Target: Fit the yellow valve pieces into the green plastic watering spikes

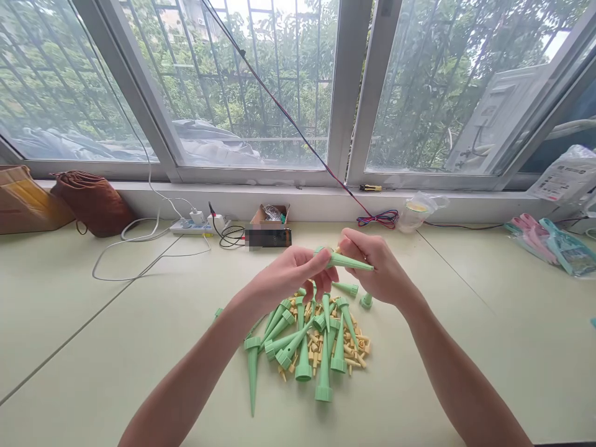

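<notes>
Several window panes (261, 81) span the far side, leaves (419, 74) thick behind the glass; below them run a white ledge (316, 200) and a pale green table (93, 347). Clock directions go from the heap (302, 363).

At 10 o'clock, by the ledge, sit a carton (32, 202) and, just beside it, a brown bag (95, 205); then a white cable (114, 279) loops over the table near a power strip (179, 228). The left forearm (195, 372) comes in from 8 and covers some of the heap's left side. At 11 lies a black box (274, 237), a small open box (254, 216) just behind it.

The heap mixes green cones (323, 369) and yellow pegs (315, 347). Over its 12 o'clock edge, partly hiding it, the left hand (305, 264) pinches one cone by the wide end, tip toward 3. The right hand (379, 261), at 1, is curled narrowly on a yellow bit (338, 249), mostly hidden; whether it touches the cone's tip, I cannot tell.

Behind, also at 1, lie a wire coil (382, 218) and a clear bag (414, 214). The right forearm (447, 347) blocks the table toward 4. Pink and blue packs (565, 245) lie at 2, below a white bag (565, 174).
</notes>
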The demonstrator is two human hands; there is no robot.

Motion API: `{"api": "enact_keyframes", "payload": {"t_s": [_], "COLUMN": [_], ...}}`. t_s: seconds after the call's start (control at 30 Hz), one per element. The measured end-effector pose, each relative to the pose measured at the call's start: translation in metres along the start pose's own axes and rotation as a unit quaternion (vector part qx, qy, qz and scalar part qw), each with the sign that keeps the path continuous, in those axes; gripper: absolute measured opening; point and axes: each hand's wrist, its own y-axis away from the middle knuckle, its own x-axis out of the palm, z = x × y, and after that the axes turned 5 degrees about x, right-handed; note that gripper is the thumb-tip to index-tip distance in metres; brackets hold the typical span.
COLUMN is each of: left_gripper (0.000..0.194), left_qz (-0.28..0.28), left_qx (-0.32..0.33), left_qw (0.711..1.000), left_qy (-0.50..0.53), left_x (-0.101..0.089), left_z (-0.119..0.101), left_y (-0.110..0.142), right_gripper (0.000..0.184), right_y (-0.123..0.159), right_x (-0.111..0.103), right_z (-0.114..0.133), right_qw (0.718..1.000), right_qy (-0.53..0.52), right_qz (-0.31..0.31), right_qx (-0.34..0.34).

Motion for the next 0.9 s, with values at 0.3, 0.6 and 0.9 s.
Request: {"api": "enact_keyframes", "payload": {"t_s": [0.3,0.6,0.9], "left_gripper": [0.038,0.012,0.024], "left_qz": [-0.060,-0.260,-0.268], "left_qx": [0.049,0.337,0.193], "left_qw": [0.991,0.744,0.892], "left_qy": [-0.111,-0.515,-0.308], "left_x": [0.001,0.007,0.007], "left_z": [-0.002,0.022,0.012], "left_y": [0.000,-0.005,-0.008], "right_gripper": [0.039,0.043,0.041], "right_y": [-0.001,-0.002,-0.002], "right_x": [-0.003,-0.001,0.000], "right_z": [-0.002,-0.005,-0.005], "right_qw": [0.998,0.997,0.998], "right_qy": [0.063,0.052,-0.016], "right_qz": [0.013,0.001,-0.041], "right_qx": [0.000,0.052,0.045]}}
